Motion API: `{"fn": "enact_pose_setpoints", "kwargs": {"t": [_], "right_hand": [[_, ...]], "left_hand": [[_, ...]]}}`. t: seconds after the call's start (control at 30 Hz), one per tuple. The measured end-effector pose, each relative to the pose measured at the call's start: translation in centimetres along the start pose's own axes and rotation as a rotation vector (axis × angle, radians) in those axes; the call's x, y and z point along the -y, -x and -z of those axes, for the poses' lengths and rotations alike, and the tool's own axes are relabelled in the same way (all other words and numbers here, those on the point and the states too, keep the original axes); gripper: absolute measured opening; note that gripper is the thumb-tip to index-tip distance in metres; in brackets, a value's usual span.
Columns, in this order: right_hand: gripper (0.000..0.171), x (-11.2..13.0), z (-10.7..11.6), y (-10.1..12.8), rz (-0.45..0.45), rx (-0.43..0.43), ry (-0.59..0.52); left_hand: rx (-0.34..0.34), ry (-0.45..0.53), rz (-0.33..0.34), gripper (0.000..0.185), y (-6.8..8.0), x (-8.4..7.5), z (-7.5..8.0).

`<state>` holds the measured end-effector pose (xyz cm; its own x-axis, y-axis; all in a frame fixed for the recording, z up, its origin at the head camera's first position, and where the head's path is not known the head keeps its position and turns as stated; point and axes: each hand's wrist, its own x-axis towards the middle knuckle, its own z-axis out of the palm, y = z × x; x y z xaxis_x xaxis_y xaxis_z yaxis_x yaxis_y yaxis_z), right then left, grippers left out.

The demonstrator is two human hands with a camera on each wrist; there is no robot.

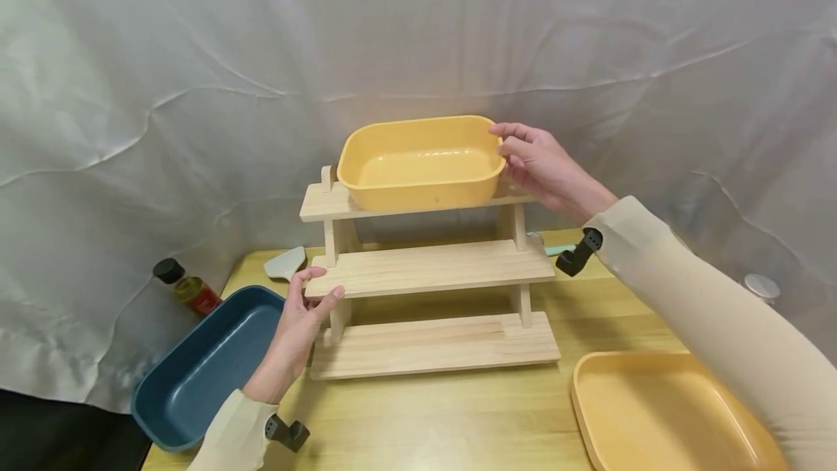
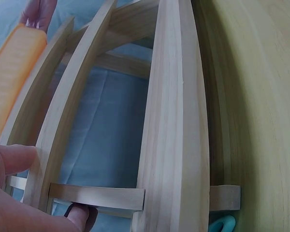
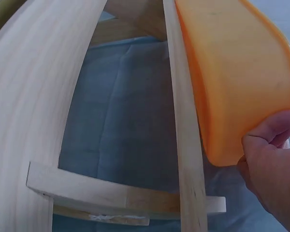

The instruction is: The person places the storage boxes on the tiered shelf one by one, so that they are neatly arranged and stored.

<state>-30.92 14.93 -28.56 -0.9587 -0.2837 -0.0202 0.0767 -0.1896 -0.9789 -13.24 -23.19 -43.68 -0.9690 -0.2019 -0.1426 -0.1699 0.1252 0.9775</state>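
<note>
Currently, the right hand (image 1: 543, 166) grips the right rim of the yellow rectangular plastic tub (image 1: 421, 162), which sits on the top tier of the three-tier pale wooden shelf (image 1: 431, 267). The left hand (image 1: 297, 325) pinches the middle tier's left end. No legible writing appears; the small dark-capped bottle's (image 1: 186, 286) red label is unreadable.

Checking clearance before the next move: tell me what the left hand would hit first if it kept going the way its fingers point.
The left hand already grips the left end of the wooden rack's middle shelf. Going on up and right, it would press into that shelf first.
</note>
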Motion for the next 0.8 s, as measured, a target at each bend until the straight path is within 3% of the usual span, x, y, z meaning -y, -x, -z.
{"fn": "enact_pose_setpoints", "kwargs": {"t": [0.4,0.8], "right_hand": [[0.034,-0.2,0.5,-1.2,-0.024,0.003,0.032],[0.029,0.4,0.3,-1.2,-0.033,-0.012,0.161]], "left_hand": [[0.004,0.015,-0.006,0.057,0.1,0.2,-0.2],[0.000,-0.002,-0.013,0.060,0.1,0.3,-0.3]]}}
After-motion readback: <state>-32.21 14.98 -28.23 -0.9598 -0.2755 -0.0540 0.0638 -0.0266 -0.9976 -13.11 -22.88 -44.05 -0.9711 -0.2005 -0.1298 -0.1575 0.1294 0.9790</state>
